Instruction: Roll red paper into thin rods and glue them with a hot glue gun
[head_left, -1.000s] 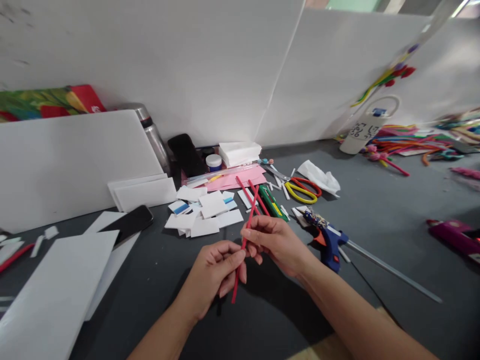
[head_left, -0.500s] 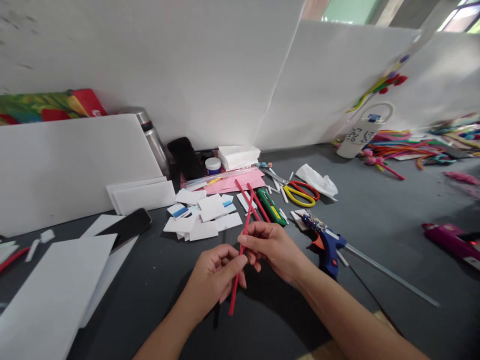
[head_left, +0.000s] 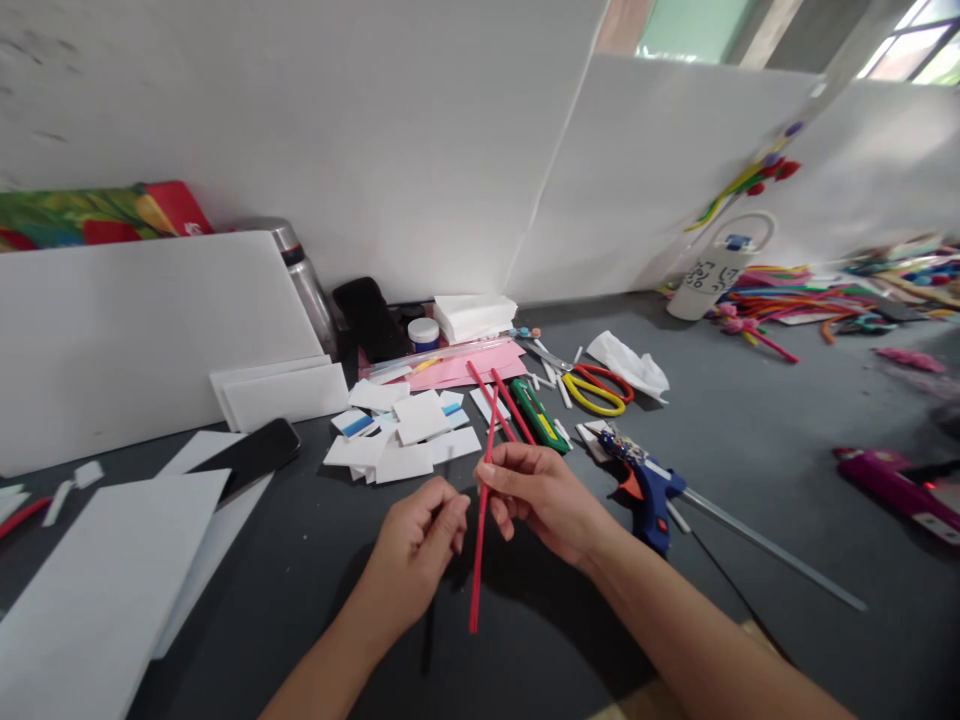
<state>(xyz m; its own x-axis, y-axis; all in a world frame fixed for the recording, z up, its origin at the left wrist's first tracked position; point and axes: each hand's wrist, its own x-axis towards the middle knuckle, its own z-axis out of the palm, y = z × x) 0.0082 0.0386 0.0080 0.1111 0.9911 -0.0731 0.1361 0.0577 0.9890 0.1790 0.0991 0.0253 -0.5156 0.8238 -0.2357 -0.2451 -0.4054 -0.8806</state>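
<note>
A thin red stick (head_left: 478,575), possibly a rolled or folded strip, points down toward me, pinched between the thumb and fingers of my right hand (head_left: 532,490). Just left of it, my left hand (head_left: 424,530) is closed, its thumb against its fingertips, apart from the stick; nothing shows in it. Beyond the right hand lie more red sticks (head_left: 514,405) beside a green box cutter (head_left: 538,412). Several white cut pieces (head_left: 405,460) are heaped to the left of them.
On the right are a blue glue gun (head_left: 654,500) with a long clear stick, a magenta tool (head_left: 892,485), scissors (head_left: 596,390) and crumpled tissue (head_left: 630,362). White boards (head_left: 112,580) and a phone (head_left: 259,455) lie left. A white panel (head_left: 375,150) stands behind.
My left hand has let go of the red stick and drawn slightly left. My right hand still pinches it, and its lower end has swung a little to the right.
</note>
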